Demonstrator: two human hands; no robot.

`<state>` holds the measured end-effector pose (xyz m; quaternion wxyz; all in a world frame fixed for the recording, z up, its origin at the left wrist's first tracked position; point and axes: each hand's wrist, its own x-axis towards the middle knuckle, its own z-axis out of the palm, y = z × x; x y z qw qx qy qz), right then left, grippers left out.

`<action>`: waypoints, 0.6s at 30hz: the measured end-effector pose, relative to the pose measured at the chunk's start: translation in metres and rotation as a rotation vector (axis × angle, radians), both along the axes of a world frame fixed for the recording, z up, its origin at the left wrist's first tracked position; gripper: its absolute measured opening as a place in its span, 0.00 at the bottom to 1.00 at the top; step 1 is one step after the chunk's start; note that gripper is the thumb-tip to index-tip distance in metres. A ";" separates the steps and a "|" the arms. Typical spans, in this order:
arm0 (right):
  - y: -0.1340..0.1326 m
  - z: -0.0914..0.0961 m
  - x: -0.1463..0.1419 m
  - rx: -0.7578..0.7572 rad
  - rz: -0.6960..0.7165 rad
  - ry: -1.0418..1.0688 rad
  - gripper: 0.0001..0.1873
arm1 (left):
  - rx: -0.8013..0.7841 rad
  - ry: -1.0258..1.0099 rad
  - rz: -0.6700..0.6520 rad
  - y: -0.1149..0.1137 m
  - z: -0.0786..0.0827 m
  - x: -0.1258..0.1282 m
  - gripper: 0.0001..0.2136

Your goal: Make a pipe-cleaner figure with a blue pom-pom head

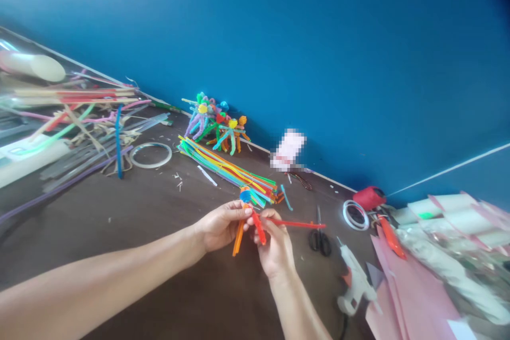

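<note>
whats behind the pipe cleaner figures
The blue wall rises behind the figures; the wall's lower edge, where it meets the table, is covered by them there.

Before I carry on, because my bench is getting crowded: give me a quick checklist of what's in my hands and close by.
1. Left hand grips the pipe-cleaner figure: ok.
2. Right hand pinches the red pipe cleaner: ok.
3. Red pipe cleaner fastened to the figure: cannot tell, fingers hide the spot.
4. Black-handled scissors lying within view, free of both hands: ok.
5. Hot glue gun lying on its side: ok; whether it is hot: cannot tell.
</note>
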<state>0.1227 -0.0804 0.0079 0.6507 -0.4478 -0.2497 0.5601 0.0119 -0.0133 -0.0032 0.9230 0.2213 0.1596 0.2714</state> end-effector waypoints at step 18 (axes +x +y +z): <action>-0.001 -0.011 -0.018 0.081 -0.129 -0.718 0.16 | 0.321 0.342 0.548 -0.011 0.008 0.005 0.09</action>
